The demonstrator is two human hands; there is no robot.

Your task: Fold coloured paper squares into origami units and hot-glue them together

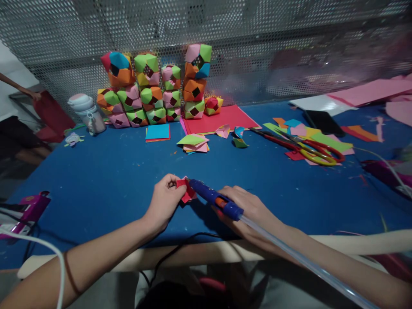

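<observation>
My left hand [165, 198] pinches a small folded red and pink paper piece [187, 192] just above the table. Wrapped round a blue hot glue gun [207, 193] is my right hand [247, 210], and a long clear glue stick [299, 257] trails out of its back. The gun's nozzle meets or nearly meets the paper's upper edge; whether glue comes out cannot be made out. Beyond the hands lie a small pile of folded paper pieces [195, 143] and a stack of square sheets [157, 132] with blue on top.
Stacked paper balls [149, 101] line the mesh wall at the back. Red sheets [222, 121] lie beside them. Scissors [317, 152], paper scraps [334, 139] and a phone [323, 123] are at right. A bottle [86, 112] stands at left; another person's hand [36, 95] shows beyond the table.
</observation>
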